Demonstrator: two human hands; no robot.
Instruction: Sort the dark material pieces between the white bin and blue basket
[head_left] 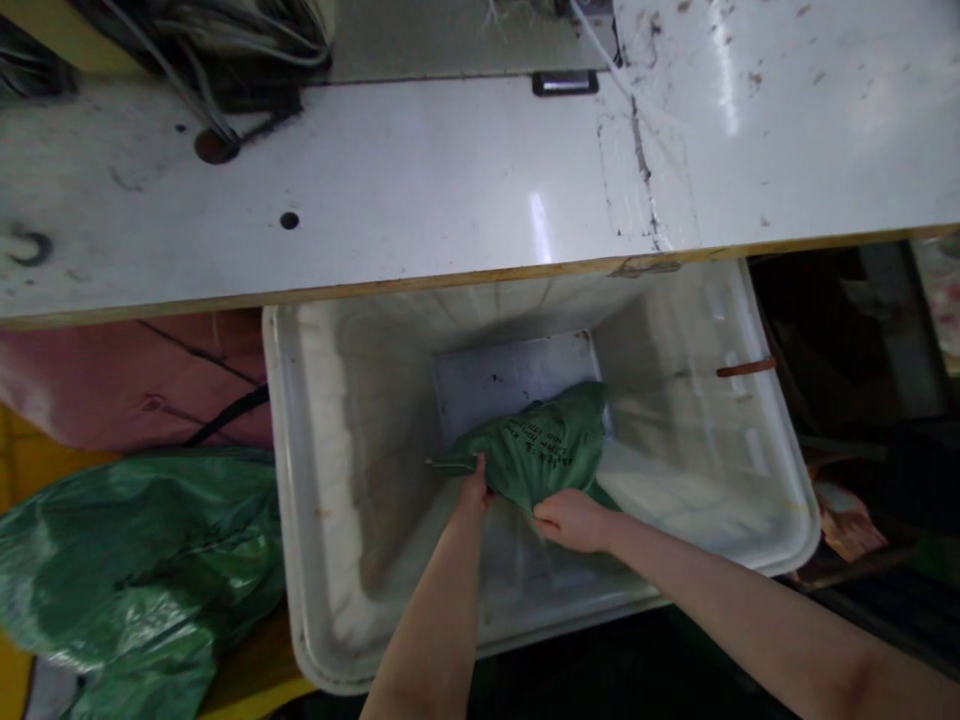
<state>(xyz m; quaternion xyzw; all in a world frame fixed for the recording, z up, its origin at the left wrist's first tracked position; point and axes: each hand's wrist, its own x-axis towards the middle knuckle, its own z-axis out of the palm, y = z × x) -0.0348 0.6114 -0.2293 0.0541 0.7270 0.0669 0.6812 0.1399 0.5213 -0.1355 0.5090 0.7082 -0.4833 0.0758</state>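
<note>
Inside a deep white plastic bin (322,600) is a green cloth piece (555,440) with dark handwriting on it. My left hand (475,487) is closed on the cloth's lower left edge. Further right, my right hand (574,520) grips the near edge of the same cloth in a fist. The cloth is bunched between the hands and spreads up toward the right. Behind it, a pale flat panel (510,375) shows at the bottom of the bin.
A white worktable (420,200) with a worn wooden edge overhangs the bin's far side. Cables (202,85) pass through a table hole. Left of the bin are a pink bag (150,385) and a green plastic bag (150,560). An orange-brown loop (746,368) hangs on the right rim.
</note>
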